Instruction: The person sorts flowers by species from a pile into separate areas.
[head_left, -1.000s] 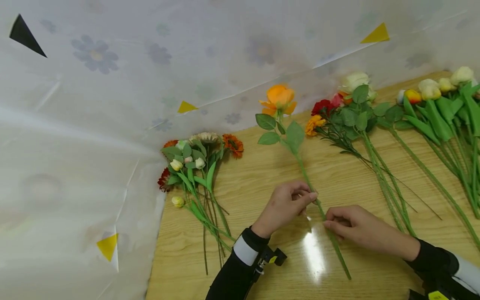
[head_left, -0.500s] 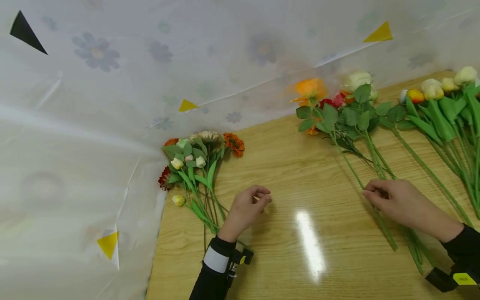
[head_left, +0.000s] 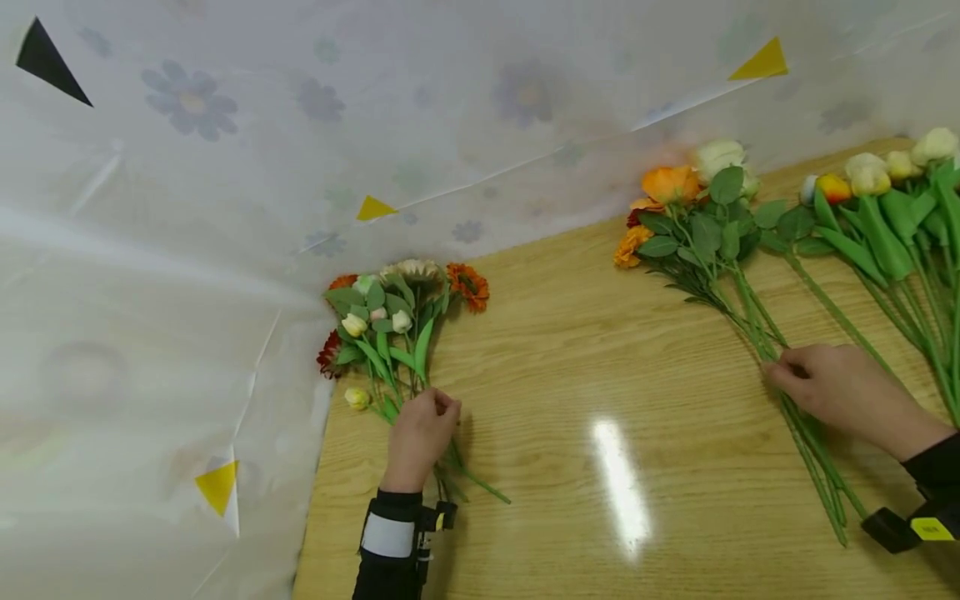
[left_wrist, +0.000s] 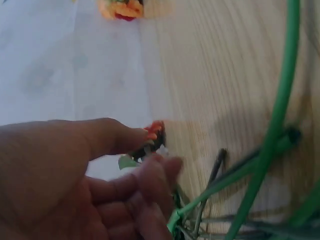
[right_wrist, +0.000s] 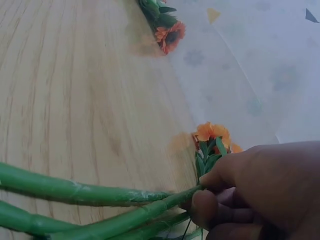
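In the head view my right hand [head_left: 840,392] pinches the green stem of an orange rose [head_left: 671,183], whose bloom lies among the right-hand bunch. The right wrist view shows thumb and forefinger on that stem [right_wrist: 170,200], with other thick stems beside it. My left hand [head_left: 422,437] is over the stems of the left bunch, below its tulips [head_left: 354,325] and orange gerbera [head_left: 468,287]. Seen from the left wrist, the left thumb and fingers [left_wrist: 160,175] are loosely bent and slightly apart, with no stem visible between them. The hand hides part of the stems in the head view.
Near the orange rose lie a white rose [head_left: 720,162] and an orange carnation [head_left: 632,247]. White tulips [head_left: 867,175] with broad leaves lie at the far right. A pale flower-printed sheet [head_left: 450,108] borders the wooden table [head_left: 555,350] behind and on the left.
The left hand let go of the orange rose's stem and moved left to the left bunch. The right hand carried the rose rightward and laid it down on the right-hand bunch.
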